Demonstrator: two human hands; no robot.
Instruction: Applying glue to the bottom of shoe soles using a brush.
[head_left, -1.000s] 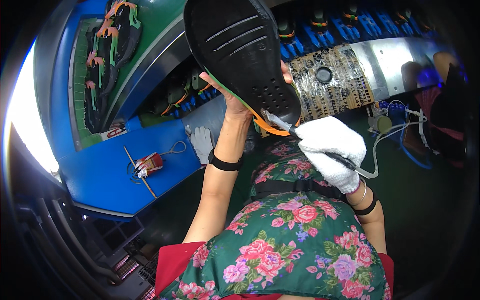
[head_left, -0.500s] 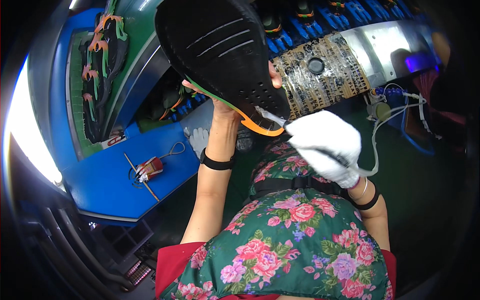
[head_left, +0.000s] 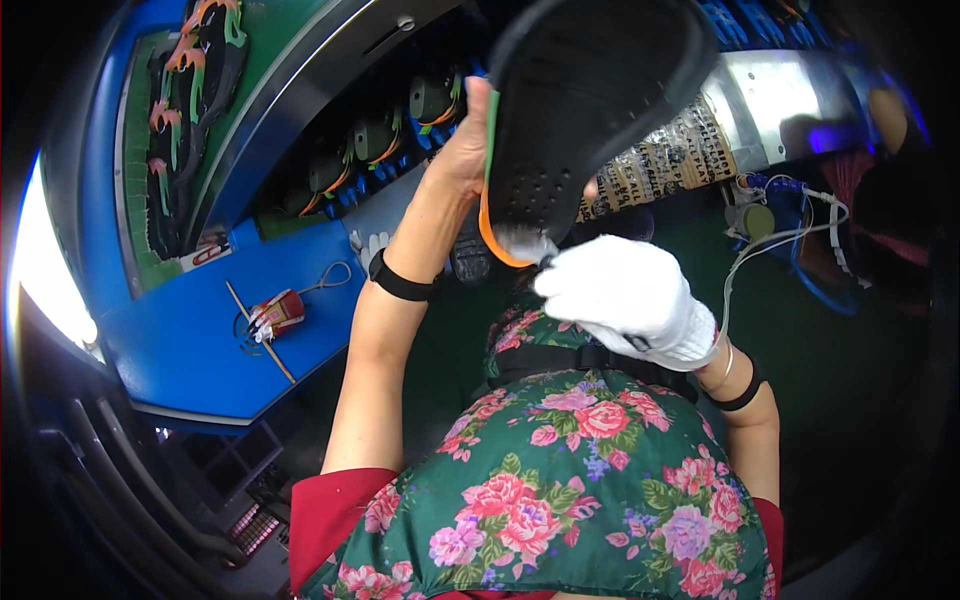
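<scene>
Moved: the shoe sole (head_left: 585,110) has tipped more upright.
Left hand (head_left: 462,150): clamped on the sole's edge (bare).
Right hand (head_left: 625,300): gloved, closed on a brush (head_left: 525,240) at the sole's orange heel.

A shoe factory workstation is shown. Rows of unfinished shoes (head_left: 385,140) are seen on a conveyor line in the upper centre of the frame, more shoe uppers (head_left: 185,90) are laid on a green belt at upper left, and a blue workbench (head_left: 190,340) is set at left.
</scene>
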